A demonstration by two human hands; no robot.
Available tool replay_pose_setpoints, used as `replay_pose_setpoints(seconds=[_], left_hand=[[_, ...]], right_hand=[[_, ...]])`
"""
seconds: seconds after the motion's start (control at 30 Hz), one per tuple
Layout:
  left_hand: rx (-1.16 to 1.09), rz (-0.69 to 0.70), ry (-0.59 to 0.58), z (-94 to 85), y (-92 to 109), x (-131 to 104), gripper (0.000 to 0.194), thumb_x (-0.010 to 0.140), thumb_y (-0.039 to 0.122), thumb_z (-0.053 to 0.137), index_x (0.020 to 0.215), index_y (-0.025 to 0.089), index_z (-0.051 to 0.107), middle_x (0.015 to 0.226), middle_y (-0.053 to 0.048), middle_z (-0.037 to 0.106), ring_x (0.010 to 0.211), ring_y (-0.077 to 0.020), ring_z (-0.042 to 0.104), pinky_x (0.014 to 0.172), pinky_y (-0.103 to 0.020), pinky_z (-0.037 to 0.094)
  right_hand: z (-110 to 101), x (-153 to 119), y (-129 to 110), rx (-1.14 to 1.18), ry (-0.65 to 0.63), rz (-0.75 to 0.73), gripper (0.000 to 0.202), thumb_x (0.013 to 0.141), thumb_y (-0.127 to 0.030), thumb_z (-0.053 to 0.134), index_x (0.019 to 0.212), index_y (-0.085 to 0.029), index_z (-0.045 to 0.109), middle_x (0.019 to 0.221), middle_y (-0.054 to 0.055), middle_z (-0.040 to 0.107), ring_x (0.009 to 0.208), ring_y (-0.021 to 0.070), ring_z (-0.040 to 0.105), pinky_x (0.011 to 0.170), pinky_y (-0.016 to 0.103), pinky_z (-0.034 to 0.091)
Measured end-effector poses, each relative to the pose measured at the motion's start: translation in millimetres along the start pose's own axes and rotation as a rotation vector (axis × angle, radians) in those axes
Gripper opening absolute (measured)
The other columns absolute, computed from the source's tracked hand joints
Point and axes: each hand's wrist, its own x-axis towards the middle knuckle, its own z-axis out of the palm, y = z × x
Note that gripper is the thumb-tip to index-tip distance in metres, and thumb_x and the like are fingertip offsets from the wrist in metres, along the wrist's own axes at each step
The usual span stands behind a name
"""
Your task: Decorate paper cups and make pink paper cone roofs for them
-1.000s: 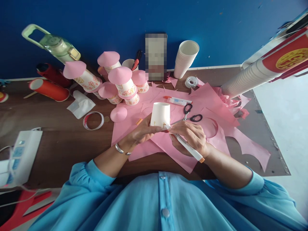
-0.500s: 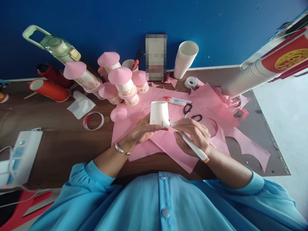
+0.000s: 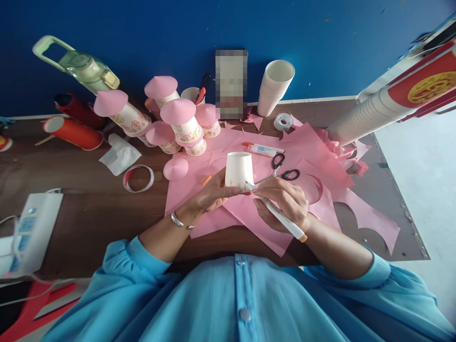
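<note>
My left hand point(image 3: 213, 192) grips a white paper cup point(image 3: 239, 168), which is upside down with small yellowish marks near its lower rim. In my right hand point(image 3: 285, 202) is a white marker point(image 3: 285, 219) with an orange end, held like a pen. Its tip meets the cup's side near the bottom rim. Pink paper sheets point(image 3: 203, 216) lie beneath both hands. Scissors with black handles point(image 3: 290, 174) rest on the paper just past my right hand, close to another marker point(image 3: 261, 150).
Decorated cup towers with pink cone roofs point(image 3: 178, 113) stand at the back left, near a loose pink cone point(image 3: 175, 169) and a tape roll point(image 3: 138, 178). A phone point(image 3: 231, 85) leans on the blue wall beside stacked paper cups point(image 3: 274, 88). Another cup stack point(image 3: 363, 116) is at right.
The cup has shifted slightly right and turned in my left hand, so its marks sit differently. My right hand has moved a little left, bringing the marker tip onto the cup.
</note>
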Motion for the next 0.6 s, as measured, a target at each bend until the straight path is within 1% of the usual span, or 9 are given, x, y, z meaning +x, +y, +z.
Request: replay_pose_setpoints(seconds=[0.13,0.3,0.5,0.6], left_hand=[[-0.021,0.002,-0.015,-1.2,-2.2,0.7,0.023,0.079,0.023,0.090,0.097,0.017,0.077,0.087,-0.003,0.074,0.085,-0.0162,0.070,0.078,-0.027,0.055],[-0.021,0.018,-0.017,-7.0,-8.4,0.2,0.026,0.080,0.022,0.089,0.103,0.019,0.077,0.093,-0.004,0.076,0.090,-0.0173,0.072,0.082,-0.028,0.056],[-0.020,0.002,-0.011,-5.2,-6.6,0.2,0.027,0.079,0.024,0.090,0.102,0.018,0.077,0.087,-0.003,0.075,0.083,-0.0171,0.070,0.080,-0.029,0.056],[-0.031,0.001,-0.016,-5.2,-6.2,0.4,0.027,0.078,0.023,0.090,0.102,0.018,0.077,0.088,-0.003,0.075,0.086,-0.0169,0.071,0.081,-0.028,0.056]], right_hand=[[-0.9,-0.7,0.5,0.004,-0.020,-0.004,0.027,0.089,-0.006,0.063,0.113,-0.019,0.064,0.079,0.003,0.074,0.064,0.0179,0.073,0.055,0.029,0.062],[0.0,-2.2,1.1,0.012,-0.039,-0.028,0.034,0.084,-0.001,0.064,0.114,-0.018,0.064,0.079,0.003,0.075,0.065,0.0181,0.074,0.056,0.029,0.062],[0.5,-2.3,0.9,-0.010,-0.046,-0.020,0.034,0.085,-0.003,0.064,0.114,-0.019,0.063,0.080,0.002,0.076,0.066,0.0174,0.075,0.056,0.028,0.061],[0.4,-1.5,0.7,-0.023,-0.050,-0.023,0.033,0.086,-0.004,0.064,0.115,-0.020,0.063,0.080,0.001,0.076,0.065,0.0169,0.075,0.056,0.028,0.062]])
